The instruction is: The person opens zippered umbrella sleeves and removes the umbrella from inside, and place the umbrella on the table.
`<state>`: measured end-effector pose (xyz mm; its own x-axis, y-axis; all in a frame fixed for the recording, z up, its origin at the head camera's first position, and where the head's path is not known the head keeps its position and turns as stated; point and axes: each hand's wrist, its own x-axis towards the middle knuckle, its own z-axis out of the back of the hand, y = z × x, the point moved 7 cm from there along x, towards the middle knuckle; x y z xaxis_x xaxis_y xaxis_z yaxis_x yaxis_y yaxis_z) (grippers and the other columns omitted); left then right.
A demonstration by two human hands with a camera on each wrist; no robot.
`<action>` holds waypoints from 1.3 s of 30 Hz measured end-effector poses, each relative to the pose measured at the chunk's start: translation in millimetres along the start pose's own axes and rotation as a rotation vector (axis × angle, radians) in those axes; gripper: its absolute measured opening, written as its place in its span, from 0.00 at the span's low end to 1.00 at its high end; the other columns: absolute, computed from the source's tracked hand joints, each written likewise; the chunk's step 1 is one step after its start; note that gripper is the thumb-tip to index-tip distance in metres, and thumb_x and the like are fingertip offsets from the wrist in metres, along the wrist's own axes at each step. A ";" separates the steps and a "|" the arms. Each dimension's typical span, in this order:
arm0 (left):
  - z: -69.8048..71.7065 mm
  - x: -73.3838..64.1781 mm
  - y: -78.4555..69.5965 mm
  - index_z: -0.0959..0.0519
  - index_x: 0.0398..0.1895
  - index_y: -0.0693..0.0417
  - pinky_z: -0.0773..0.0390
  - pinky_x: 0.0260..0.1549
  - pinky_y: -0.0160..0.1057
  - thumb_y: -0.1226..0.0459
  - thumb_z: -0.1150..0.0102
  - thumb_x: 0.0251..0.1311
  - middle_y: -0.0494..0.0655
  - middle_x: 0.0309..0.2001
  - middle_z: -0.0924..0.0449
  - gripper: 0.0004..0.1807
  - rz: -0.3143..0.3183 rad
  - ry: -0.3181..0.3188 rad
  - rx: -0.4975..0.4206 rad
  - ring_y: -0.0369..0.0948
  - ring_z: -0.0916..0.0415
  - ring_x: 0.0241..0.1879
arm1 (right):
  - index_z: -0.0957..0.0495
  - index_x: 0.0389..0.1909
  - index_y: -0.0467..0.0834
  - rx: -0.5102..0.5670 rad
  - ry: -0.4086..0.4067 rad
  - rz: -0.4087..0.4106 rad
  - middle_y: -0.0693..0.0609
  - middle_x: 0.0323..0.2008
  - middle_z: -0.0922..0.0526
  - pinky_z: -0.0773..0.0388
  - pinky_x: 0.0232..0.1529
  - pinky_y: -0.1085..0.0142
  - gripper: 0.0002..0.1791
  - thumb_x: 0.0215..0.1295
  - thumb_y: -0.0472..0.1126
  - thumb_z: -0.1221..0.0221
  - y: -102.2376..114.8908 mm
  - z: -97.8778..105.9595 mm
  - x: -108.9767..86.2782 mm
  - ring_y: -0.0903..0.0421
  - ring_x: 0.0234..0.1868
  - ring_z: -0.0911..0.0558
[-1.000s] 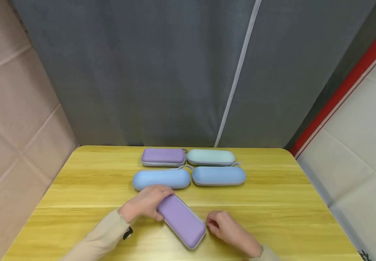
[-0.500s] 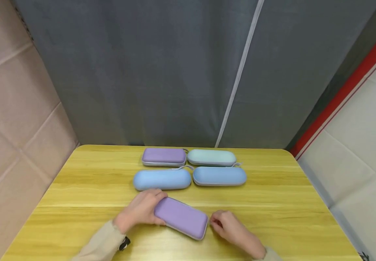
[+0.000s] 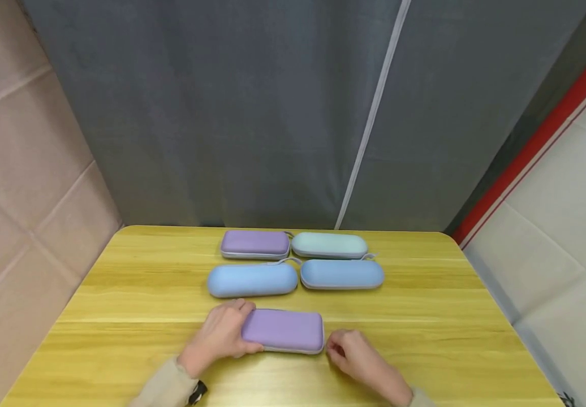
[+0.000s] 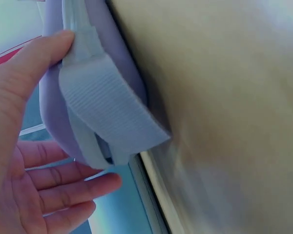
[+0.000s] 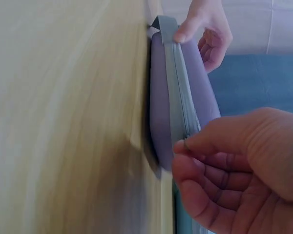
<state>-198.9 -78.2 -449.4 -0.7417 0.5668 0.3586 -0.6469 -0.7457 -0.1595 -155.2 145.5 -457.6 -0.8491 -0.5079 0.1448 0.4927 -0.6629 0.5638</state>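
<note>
A light purple zip case (image 3: 284, 330) with a grey zipper band lies lengthwise on the table in front of me. My left hand (image 3: 222, 334) grips its left end, the thumb on the band beside a wide grey strap (image 4: 105, 97) and the other fingers at the far side. At the right end, my right hand (image 3: 356, 355) pinches the small zipper pull (image 5: 186, 140) between thumb and forefinger. Along the side seen in the right wrist view, the zipper teeth run together as one closed line.
Behind the held case lie two blue cases (image 3: 252, 281) (image 3: 342, 274) side by side. Farther back are a darker purple case (image 3: 254, 243) and a mint case (image 3: 329, 244). A grey curtain (image 3: 232, 124) hangs past the yellow wooden table's (image 3: 420, 316) far edge.
The held purple case has turned from a slant to lie nearly parallel with the table's front edge, its right end swinging away from me. The right hand has moved slightly right with that end.
</note>
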 end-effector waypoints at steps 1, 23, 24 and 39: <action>0.6 -0.6 -0.9 0.23 0.39 0.57 0.23 0.28 0.37 0.36 0.29 0.28 0.44 0.33 0.23 0.40 0.010 -0.008 -0.001 0.39 0.26 0.30 | 0.20 0.23 0.41 -0.003 -0.013 0.003 0.59 0.21 0.24 0.30 0.22 0.76 0.06 0.53 0.27 0.40 1.3 -0.3 -0.1 0.71 0.23 0.31; 1.1 -13.3 14.0 0.24 0.49 0.60 0.21 0.38 0.43 0.51 0.25 0.32 0.45 0.44 0.23 0.38 0.136 0.091 -0.277 0.41 0.24 0.39 | 0.24 0.16 0.45 -0.092 -0.325 -0.088 0.61 0.16 0.28 0.34 0.18 0.78 0.11 0.44 0.27 0.36 14.7 -5.5 -2.5 0.71 0.19 0.33; 1.1 -13.3 13.8 0.24 0.49 0.60 0.21 0.38 0.43 0.51 0.25 0.32 0.45 0.43 0.23 0.38 0.137 0.089 -0.273 0.41 0.24 0.39 | 0.25 0.16 0.46 -0.109 -0.338 -0.078 0.61 0.16 0.28 0.35 0.18 0.79 0.11 0.43 0.27 0.36 17.0 -6.7 -2.1 0.71 0.19 0.34; -1.7 -11.7 14.2 0.23 0.47 0.61 0.21 0.36 0.41 0.51 0.25 0.30 0.45 0.41 0.23 0.37 0.141 0.077 -0.267 0.41 0.23 0.37 | 0.26 0.12 0.49 -0.159 -0.311 -0.037 0.65 0.11 0.33 0.40 0.16 0.78 0.12 0.43 0.31 0.37 54.7 -36.3 25.3 0.70 0.15 0.36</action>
<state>-199.6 -94.8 -457.5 -0.8323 0.4967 0.2461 -0.5525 -0.7064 -0.4425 -142.8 76.5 -452.6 -0.8725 -0.3060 0.3810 0.4627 -0.7679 0.4429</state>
